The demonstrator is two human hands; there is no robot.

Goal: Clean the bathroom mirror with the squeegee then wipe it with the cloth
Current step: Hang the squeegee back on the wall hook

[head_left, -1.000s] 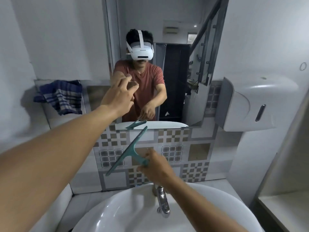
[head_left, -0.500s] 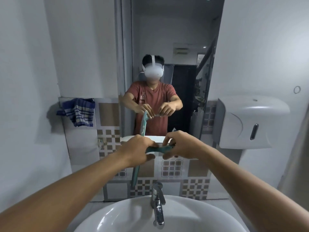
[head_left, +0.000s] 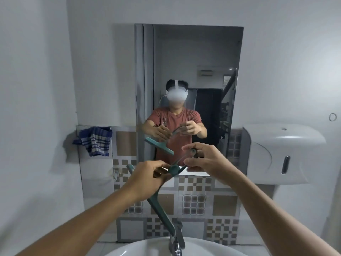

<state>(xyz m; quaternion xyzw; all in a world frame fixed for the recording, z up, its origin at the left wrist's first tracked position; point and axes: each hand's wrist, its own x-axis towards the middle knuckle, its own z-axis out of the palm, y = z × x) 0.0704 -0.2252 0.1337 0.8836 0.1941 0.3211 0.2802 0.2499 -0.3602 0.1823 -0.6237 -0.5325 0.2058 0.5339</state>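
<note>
The teal squeegee [head_left: 162,209] hangs tilted below the mirror [head_left: 193,71], its long blade slanting down toward the tap [head_left: 176,241] at the sink's back edge. The left hand [head_left: 147,180] pinches its neck; the right hand [head_left: 204,159] grips the dark handle end. The checked cloth [head_left: 94,141] hangs left of the mirror. Open wall lies all round. Half a second ago both hands sat closer together.

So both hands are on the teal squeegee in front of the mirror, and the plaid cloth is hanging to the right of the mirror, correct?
Not quite. The head view shows the plaid cloth hanging left of the mirror. Both the left hand and right hand do hold the teal squeegee.
</note>
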